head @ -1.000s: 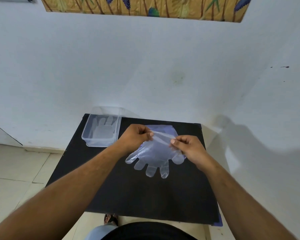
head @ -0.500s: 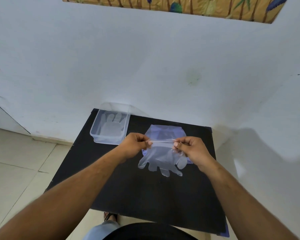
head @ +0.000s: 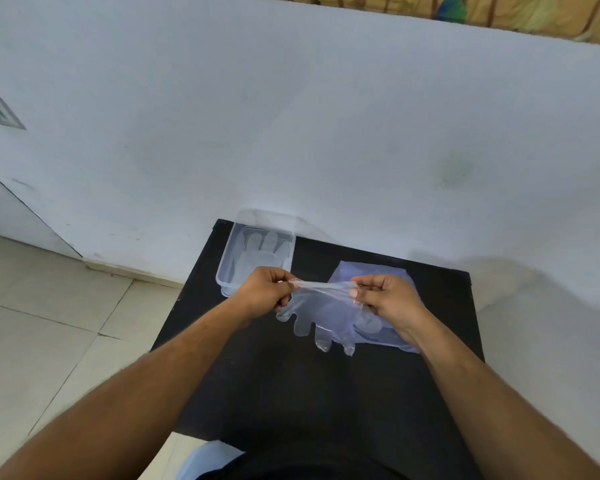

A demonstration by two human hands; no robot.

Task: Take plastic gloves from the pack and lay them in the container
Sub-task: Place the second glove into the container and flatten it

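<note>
A clear plastic glove (head: pixel 321 317) hangs fingers-down above the black table (head: pixel 291 386), stretched by its cuff between both hands. My left hand (head: pixel 264 289) pinches the cuff's left end and my right hand (head: pixel 385 296) pinches its right end. Under the right hand lies the bluish glove pack (head: pixel 388 337), flat on the table and partly hidden. The clear rectangular container (head: pixel 229 268) stands at the table's far left corner, just beyond my left hand, with at least one glove lying flat inside it.
A white wall rises directly behind the table. Tiled floor lies to the left of the table. My lap sits at the table's near edge.
The view has shifted left, so table and hands sit further right in frame. The glove stays held between both hands, now closer to the container.
</note>
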